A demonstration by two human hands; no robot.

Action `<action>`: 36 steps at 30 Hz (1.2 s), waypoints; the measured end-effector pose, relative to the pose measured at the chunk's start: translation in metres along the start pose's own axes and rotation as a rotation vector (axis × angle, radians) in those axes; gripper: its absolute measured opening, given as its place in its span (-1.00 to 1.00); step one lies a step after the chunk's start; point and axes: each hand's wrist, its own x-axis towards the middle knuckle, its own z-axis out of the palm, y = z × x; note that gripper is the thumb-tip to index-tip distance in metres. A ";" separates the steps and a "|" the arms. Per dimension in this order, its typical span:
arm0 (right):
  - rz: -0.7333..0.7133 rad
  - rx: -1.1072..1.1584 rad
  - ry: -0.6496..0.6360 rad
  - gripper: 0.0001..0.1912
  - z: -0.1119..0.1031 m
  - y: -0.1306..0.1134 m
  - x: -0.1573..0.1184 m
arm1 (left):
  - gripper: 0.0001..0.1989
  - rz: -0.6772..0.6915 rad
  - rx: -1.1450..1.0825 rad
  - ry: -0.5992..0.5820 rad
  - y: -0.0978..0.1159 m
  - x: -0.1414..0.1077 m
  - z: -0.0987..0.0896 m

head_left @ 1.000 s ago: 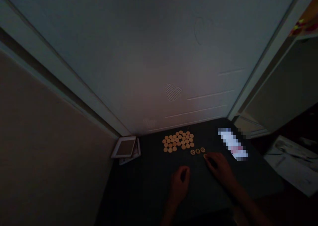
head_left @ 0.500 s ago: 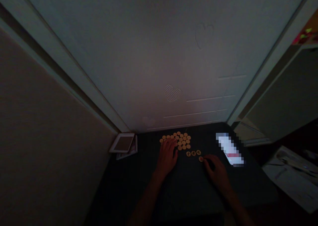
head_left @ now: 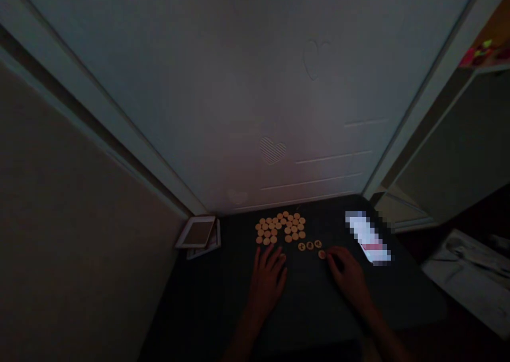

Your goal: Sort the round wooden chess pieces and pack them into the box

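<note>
Small round wooden discs [head_left: 267, 234] lie in a cluster on a dark table, plain sides up. In front of the cluster, a short row of discs [head_left: 309, 246] shows dark markings. My left hand [head_left: 268, 279] is palm down with its fingers spread. One disc [head_left: 282, 257] sits under or beside its fingertips, partly hidden, on the near side of the cluster. With thumb and fingers drawn together, my right hand [head_left: 349, 274] holds the edge of another disc [head_left: 322, 254], just below the row. That disc appears to rest on the table.
A phone [head_left: 368, 237] with a lit, pixelated screen lies right of the discs. Flat framed items [head_left: 198, 233] are stacked at the table's left. Behind the dark table [head_left: 311, 309] rises a pale panel [head_left: 239, 112] with heart shapes. A whitish box-like object [head_left: 470, 277] stands lower right.
My left hand has drawn back from the cluster toward me, bringing a single disc out and uncovering the discs beneath it. My right hand stays at its disc. The view has shifted slightly.
</note>
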 end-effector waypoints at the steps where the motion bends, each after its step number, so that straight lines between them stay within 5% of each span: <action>1: -0.003 0.001 0.000 -0.68 0.000 0.000 0.000 | -0.69 -0.003 -0.030 -0.002 0.002 -0.007 0.000; 11: -0.056 0.019 0.029 -0.76 0.009 -0.025 -0.019 | -0.76 -0.037 -0.247 -0.066 0.010 -0.017 -0.002; 18: -0.148 0.149 -0.171 -0.76 0.043 -0.062 -0.028 | -0.75 -0.061 -0.400 0.030 0.011 -0.005 0.012; 25: -0.092 0.208 -0.247 -0.73 0.057 -0.064 -0.018 | -0.74 -0.115 -0.541 0.067 0.002 -0.008 0.026; 36: -0.024 0.245 -0.261 -0.75 0.064 -0.068 -0.016 | -0.80 -0.273 -0.679 0.088 0.005 0.000 0.014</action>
